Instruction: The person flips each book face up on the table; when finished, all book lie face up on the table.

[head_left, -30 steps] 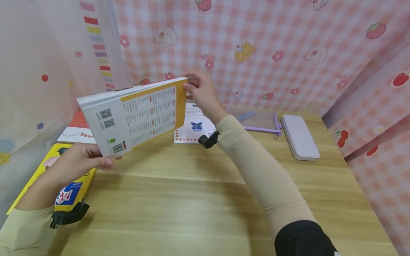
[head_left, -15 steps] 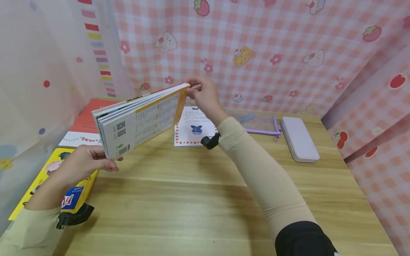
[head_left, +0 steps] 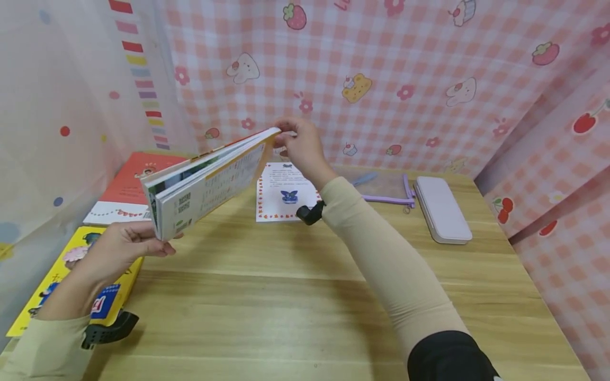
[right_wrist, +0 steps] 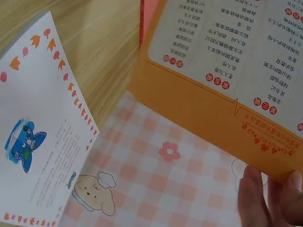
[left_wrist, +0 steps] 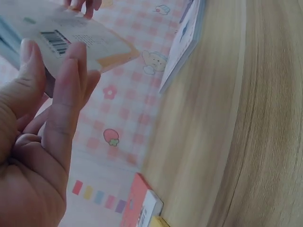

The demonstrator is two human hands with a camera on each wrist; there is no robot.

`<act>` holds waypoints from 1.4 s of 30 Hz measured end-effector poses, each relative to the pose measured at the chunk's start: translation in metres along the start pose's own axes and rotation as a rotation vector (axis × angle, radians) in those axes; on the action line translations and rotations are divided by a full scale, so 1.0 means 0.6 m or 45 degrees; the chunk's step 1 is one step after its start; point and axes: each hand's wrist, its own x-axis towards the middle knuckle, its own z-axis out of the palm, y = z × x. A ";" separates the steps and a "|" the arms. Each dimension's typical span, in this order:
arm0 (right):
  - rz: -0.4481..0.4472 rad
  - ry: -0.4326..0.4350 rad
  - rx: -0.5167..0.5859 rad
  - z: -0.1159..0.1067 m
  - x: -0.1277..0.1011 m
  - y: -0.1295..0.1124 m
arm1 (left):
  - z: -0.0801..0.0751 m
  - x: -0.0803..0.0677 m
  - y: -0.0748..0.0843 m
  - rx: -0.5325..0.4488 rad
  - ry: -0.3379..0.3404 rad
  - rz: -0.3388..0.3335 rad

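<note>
Head view shows your left hand (head_left: 121, 244) and right hand (head_left: 299, 142) gripping the orange-and-white paperback book (head_left: 209, 180) by opposite corners. You have tipped it flatter since a second ago, so its back cover now faces the wooden desk (head_left: 295, 296).

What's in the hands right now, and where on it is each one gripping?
Both hold one book off the table: the left hand grips its near barcode corner, and the right hand pinches the far orange corner.

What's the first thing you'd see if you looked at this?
A book held up in the air over the wooden table, the left hand gripping its near corner and the right hand pinching its far corner. Behind hangs a pink checked curtain with strawberries.
</note>
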 end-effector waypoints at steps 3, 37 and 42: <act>-0.041 -0.013 0.113 0.003 0.001 0.007 | -0.004 -0.003 -0.006 -0.100 0.031 -0.020; 0.215 -0.062 0.812 0.049 0.001 0.049 | 0.006 -0.005 -0.004 0.111 0.353 -0.201; 0.219 -0.033 0.798 0.058 0.005 0.057 | 0.007 -0.002 -0.006 0.188 0.352 -0.221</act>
